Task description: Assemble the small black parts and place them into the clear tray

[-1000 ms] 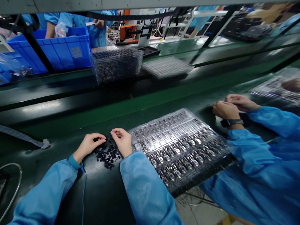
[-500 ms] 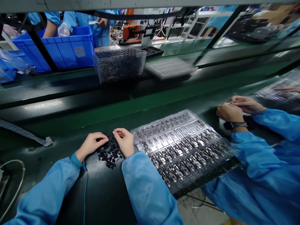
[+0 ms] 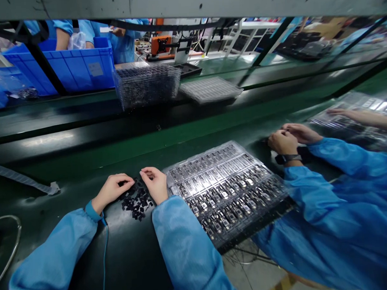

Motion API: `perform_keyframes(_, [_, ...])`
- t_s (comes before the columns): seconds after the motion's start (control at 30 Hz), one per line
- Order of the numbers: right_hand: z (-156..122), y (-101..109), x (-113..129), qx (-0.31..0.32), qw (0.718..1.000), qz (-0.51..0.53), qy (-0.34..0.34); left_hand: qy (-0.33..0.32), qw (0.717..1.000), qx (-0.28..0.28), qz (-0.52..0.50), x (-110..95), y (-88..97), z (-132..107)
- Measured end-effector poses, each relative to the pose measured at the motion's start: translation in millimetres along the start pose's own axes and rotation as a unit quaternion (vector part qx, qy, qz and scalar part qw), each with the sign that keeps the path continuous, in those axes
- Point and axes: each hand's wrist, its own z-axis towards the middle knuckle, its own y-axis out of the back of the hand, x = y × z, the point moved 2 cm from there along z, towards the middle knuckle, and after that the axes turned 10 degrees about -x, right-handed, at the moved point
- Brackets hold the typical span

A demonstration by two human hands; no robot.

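My left hand (image 3: 114, 190) is closed in a pinch at the left edge of a loose pile of small flat black pieces (image 3: 137, 206). Across the pile, my right hand (image 3: 157, 185) has thumb and fingertips pressed together. What either pinch holds is too small to make out. A blue wrist strap (image 3: 93, 211) with a thin cord circles my left wrist. Right beside my right hand lies a clear plastic tray (image 3: 171, 189), its rows filled with small metallic electronic parts (image 3: 225, 194).
To the right, a co-worker's hands (image 3: 288, 139) work close to the tray, and another person's arm (image 3: 364, 115) reaches over a further clear tray. Behind stand stacked clear trays (image 3: 147, 85), a single tray (image 3: 212, 90) and a blue bin (image 3: 73, 71). A metal beam (image 3: 188, 4) crosses overhead.
The whole view has shifted slightly, so things appear further left. Both my hands stay pinched beside the black pieces, with little visible movement against the pile.
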Motion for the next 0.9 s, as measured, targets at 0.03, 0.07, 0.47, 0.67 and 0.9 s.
perform_keyframes(0.03, [0.0,-0.2,-0.1,0.001,1.000,-0.001,0.000,-0.001,1.000,0.001,0.000,0.1,0.0,0.0])
perform_keyframes(0.07, [0.0,-0.2,0.0,0.001,1.000,-0.003,0.002,-0.003,1.000,0.002,0.000,0.1,0.1,0.0])
perform_keyframes(0.47, [-0.9,0.1,2.0,0.005,1.000,-0.002,0.003,-0.007,1.000,0.003,0.001,-0.1,-0.4,-0.1])
perform_keyframes(0.67, [-0.3,0.0,4.8,0.006,1.000,-0.003,0.007,-0.007,1.000,0.001,0.003,1.1,-0.5,0.2])
perform_keyframes(0.9, [-0.5,0.3,5.4,0.007,1.000,-0.003,0.006,0.001,1.000,0.007,0.005,-1.0,0.1,0.4])
